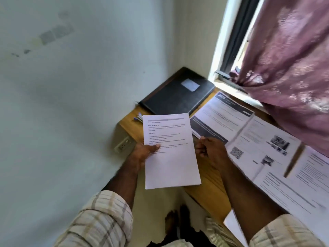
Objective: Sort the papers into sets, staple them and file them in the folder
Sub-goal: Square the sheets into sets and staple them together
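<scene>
My left hand (145, 151) grips a white printed set of papers (171, 157) by its left edge, thumb on top, holding it above the desk's near corner. My right hand (209, 148) sits just right of that set, fingers curled, its fingertips pinching the edge of a dark-banded sheet (219, 118) lying on the desk. A black folder (178, 94) lies closed in the far corner of the wooden desk (211, 177). More printed sheets (263, 147) are spread along the desk to the right. No stapler is visible.
A blue pen or clip (138, 118) lies at the desk's left edge by the wall. A wall socket (123, 144) sits below it. A window with a purple curtain (288, 59) hangs over the desk's far side. My feet (176, 218) stand on the floor below.
</scene>
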`<move>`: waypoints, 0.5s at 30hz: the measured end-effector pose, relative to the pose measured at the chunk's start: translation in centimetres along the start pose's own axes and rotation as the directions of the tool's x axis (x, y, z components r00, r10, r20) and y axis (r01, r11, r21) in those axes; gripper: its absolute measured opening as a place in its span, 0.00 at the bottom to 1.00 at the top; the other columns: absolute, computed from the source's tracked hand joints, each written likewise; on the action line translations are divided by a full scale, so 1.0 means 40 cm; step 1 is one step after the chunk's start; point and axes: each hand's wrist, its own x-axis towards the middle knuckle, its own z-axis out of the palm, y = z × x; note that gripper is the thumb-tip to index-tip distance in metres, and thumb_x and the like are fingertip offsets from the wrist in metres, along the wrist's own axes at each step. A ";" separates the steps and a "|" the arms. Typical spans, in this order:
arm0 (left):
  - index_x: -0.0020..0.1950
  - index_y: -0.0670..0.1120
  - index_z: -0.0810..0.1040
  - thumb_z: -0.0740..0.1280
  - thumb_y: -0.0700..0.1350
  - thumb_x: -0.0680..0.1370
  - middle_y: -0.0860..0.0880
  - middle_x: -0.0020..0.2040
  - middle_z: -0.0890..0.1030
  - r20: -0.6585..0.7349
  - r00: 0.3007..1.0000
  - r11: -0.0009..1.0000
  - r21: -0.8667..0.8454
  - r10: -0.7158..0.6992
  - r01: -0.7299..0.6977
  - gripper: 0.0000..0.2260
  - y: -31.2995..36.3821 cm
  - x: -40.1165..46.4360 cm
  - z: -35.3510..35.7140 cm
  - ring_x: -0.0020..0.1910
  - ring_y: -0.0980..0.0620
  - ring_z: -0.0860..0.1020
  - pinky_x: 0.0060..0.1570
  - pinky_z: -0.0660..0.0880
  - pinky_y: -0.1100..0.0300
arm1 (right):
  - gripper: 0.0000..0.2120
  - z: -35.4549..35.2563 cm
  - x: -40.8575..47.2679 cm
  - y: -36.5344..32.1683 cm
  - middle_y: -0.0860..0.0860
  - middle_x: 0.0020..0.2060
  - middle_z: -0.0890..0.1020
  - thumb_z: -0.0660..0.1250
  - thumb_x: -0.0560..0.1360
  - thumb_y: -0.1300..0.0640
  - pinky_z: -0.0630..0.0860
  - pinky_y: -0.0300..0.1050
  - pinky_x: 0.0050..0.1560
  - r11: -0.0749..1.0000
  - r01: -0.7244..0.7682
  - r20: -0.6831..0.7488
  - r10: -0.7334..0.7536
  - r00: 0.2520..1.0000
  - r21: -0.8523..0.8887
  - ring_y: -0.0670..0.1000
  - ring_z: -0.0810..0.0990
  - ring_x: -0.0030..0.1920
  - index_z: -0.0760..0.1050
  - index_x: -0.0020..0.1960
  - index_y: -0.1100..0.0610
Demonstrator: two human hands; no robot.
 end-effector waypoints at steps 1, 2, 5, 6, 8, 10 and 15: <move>0.61 0.38 0.84 0.78 0.33 0.73 0.39 0.55 0.87 -0.043 0.999 1.000 -0.026 -0.008 0.007 0.16 0.002 0.003 -0.038 0.51 0.38 0.87 0.47 0.85 0.46 | 0.13 0.041 0.022 -0.017 0.58 0.41 0.87 0.69 0.83 0.49 0.83 0.45 0.38 0.998 0.026 0.028 -0.024 0.999 -0.058 0.56 0.86 0.36 0.81 0.52 0.59; 0.61 0.38 0.84 0.78 0.34 0.74 0.40 0.55 0.87 -0.085 0.996 0.999 -0.046 -0.016 0.012 0.16 0.002 0.003 -0.070 0.50 0.38 0.87 0.45 0.84 0.48 | 0.11 0.076 0.041 -0.028 0.57 0.39 0.87 0.69 0.83 0.51 0.83 0.44 0.38 0.992 0.049 0.045 -0.044 0.998 -0.117 0.55 0.86 0.35 0.81 0.52 0.59; 0.58 0.42 0.85 0.78 0.36 0.75 0.43 0.51 0.88 -0.218 0.975 0.996 -0.081 -0.039 0.022 0.12 0.003 -0.012 -0.168 0.46 0.41 0.88 0.41 0.83 0.51 | 0.07 0.200 0.098 -0.065 0.51 0.37 0.87 0.71 0.81 0.50 0.85 0.45 0.43 0.950 0.126 0.146 -0.087 0.985 -0.285 0.52 0.87 0.37 0.83 0.52 0.53; 0.57 0.42 0.85 0.78 0.37 0.75 0.44 0.50 0.89 -0.269 0.962 0.996 -0.089 -0.039 0.015 0.12 0.002 -0.019 -0.201 0.45 0.42 0.88 0.40 0.83 0.53 | 0.07 0.246 0.115 -0.080 0.48 0.38 0.87 0.72 0.80 0.46 0.85 0.46 0.46 0.916 0.166 0.193 -0.101 0.976 -0.364 0.50 0.87 0.38 0.83 0.51 0.49; 0.57 0.42 0.86 0.79 0.39 0.74 0.43 0.50 0.89 -0.349 0.936 0.995 -0.101 -0.037 0.001 0.12 -0.001 -0.021 -0.255 0.44 0.42 0.88 0.40 0.83 0.53 | 0.06 0.320 0.138 -0.113 0.45 0.44 0.86 0.72 0.79 0.45 0.85 0.48 0.51 0.844 0.243 0.277 -0.118 0.954 -0.477 0.49 0.86 0.43 0.83 0.52 0.46; 0.57 0.43 0.86 0.80 0.40 0.74 0.42 0.51 0.88 -0.401 0.915 0.993 -0.117 -0.040 -0.008 0.13 -0.006 -0.022 -0.297 0.46 0.40 0.87 0.44 0.83 0.51 | 0.06 0.385 0.155 -0.144 0.46 0.51 0.85 0.71 0.80 0.53 0.84 0.48 0.56 0.779 0.313 0.330 -0.145 0.933 -0.543 0.49 0.83 0.48 0.83 0.56 0.49; 0.58 0.42 0.86 0.80 0.40 0.74 0.43 0.50 0.88 -0.495 0.866 0.988 -0.155 -0.070 -0.009 0.13 -0.013 -0.027 -0.365 0.43 0.42 0.87 0.38 0.83 0.53 | 0.06 0.522 0.188 -0.194 0.50 0.50 0.82 0.69 0.79 0.57 0.77 0.46 0.46 0.609 0.454 0.321 -0.322 0.891 -0.650 0.50 0.78 0.45 0.81 0.55 0.54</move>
